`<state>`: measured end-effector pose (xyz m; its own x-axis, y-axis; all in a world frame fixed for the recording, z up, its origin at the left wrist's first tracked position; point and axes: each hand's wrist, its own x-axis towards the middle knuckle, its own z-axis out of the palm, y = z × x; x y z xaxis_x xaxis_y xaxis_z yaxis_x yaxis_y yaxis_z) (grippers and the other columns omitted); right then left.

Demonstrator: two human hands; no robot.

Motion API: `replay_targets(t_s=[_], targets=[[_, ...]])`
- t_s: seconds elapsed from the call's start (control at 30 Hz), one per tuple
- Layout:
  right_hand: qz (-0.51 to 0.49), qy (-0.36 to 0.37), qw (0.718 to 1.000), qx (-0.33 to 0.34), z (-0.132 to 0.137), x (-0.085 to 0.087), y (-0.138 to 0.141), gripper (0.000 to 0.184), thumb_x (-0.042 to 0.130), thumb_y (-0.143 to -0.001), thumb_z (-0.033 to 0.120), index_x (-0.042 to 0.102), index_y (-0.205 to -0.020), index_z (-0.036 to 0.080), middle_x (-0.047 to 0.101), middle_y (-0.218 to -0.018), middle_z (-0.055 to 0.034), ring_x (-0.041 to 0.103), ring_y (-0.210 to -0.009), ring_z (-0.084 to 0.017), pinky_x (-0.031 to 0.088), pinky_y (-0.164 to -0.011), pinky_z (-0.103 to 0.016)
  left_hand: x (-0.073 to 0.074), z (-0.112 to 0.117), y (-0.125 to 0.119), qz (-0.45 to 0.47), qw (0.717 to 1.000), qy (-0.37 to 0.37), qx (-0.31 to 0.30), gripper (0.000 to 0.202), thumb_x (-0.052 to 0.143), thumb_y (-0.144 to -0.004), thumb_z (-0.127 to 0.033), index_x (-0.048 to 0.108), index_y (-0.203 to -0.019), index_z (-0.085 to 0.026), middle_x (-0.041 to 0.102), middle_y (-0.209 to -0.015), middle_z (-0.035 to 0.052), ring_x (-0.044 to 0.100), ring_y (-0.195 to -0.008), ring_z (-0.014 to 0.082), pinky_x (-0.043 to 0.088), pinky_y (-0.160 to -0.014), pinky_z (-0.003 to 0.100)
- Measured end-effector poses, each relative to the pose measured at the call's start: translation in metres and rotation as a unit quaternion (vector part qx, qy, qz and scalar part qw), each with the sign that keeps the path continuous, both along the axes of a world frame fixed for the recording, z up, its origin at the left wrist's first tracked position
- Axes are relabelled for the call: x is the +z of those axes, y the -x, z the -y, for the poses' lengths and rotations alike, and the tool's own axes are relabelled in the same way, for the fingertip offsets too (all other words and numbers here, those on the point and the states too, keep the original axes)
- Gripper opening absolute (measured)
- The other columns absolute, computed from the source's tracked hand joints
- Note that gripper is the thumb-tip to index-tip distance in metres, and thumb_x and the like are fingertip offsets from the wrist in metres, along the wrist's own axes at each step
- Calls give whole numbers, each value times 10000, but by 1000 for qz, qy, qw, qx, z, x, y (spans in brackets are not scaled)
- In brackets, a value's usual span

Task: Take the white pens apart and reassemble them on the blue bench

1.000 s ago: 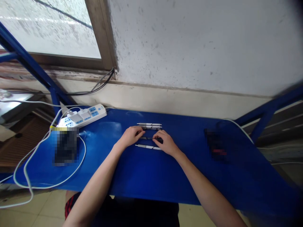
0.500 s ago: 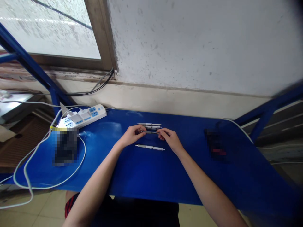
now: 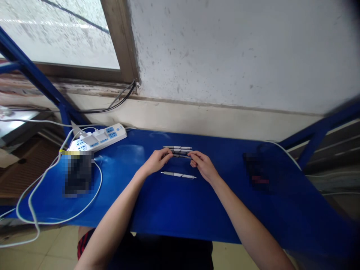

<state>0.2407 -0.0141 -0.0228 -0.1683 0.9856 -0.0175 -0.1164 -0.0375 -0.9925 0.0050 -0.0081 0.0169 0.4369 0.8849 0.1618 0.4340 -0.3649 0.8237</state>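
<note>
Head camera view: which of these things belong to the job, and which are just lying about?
Job: left hand, right hand, dark pen held between them, upper white pens, lower white pen.

Lying about: power strip, white cable, pixelated object, second pixelated object.

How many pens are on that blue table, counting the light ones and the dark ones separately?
Light pens: 3
Dark pens: 2
Total: 5
</note>
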Motion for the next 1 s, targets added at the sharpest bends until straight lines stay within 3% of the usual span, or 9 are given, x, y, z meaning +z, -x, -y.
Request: replay_targets(t_s=[0.17,0.43,0.57,0.67,0.77,0.87,1.0], targets=[[13,9,1000,4,0,0,1,345,634,-815,494,713,-891,167,497,-596,11,356,-515,-111,347,-541,-297,1,0,0,-17,1000,-9,9,330,415,-932,-416,549,-760,-169,471,-603,-33,393,-547,103,297,-534,215],[33,-19,999,25,4,9,1,309,597,-856,457,719,-942,186,487,-586,16,421,-575,-133,380,-601,-302,-4,-1,-1,0,998,56,39,504,346,-945,-488,590,-663,-148,524,-508,-10,465,-501,115,354,-539,228],[36,-5,999,-7,0,5,-1,327,607,-838,480,711,-893,174,501,-567,17,447,-544,-129,374,-563,-285,-6,-2,-1,38,999,29,20,333,497,-891,-444,642,-953,-151,585,-615,-18,488,-544,109,366,-548,216],[19,10,1000,-21,-1,3,-2,337,624,-818,495,698,-865,170,497,-548,24,447,-516,-123,367,-538,-276,-8,-2,-1,71,997,31,13,369,570,-853,-402,568,-1136,-166,605,-684,-21,494,-561,105,381,-555,210],[1,24,1000,-7,0,5,-1,350,625,-814,501,691,-891,166,489,-549,29,462,-521,-125,377,-543,-278,-8,-3,0,66,997,36,19,292,511,-890,-418,603,-983,-157,618,-680,-4,509,-569,109,385,-562,215],[-16,34,999,2,1,8,-1,345,638,-807,491,688,-921,169,501,-568,26,485,-541,-132,391,-559,-285,-7,-3,1,42,998,35,31,394,427,-926,-455,618,-772,-147,602,-623,7,501,-560,113,370,-553,222],[-33,32,999,-4,1,9,-2,306,653,-806,459,693,-898,170,508,-577,19,482,-550,-132,388,-563,-287,-6,-3,0,58,998,30,22,341,550,-866,-442,611,-1043,-158,605,-658,-15,502,-561,113,376,-552,220]])
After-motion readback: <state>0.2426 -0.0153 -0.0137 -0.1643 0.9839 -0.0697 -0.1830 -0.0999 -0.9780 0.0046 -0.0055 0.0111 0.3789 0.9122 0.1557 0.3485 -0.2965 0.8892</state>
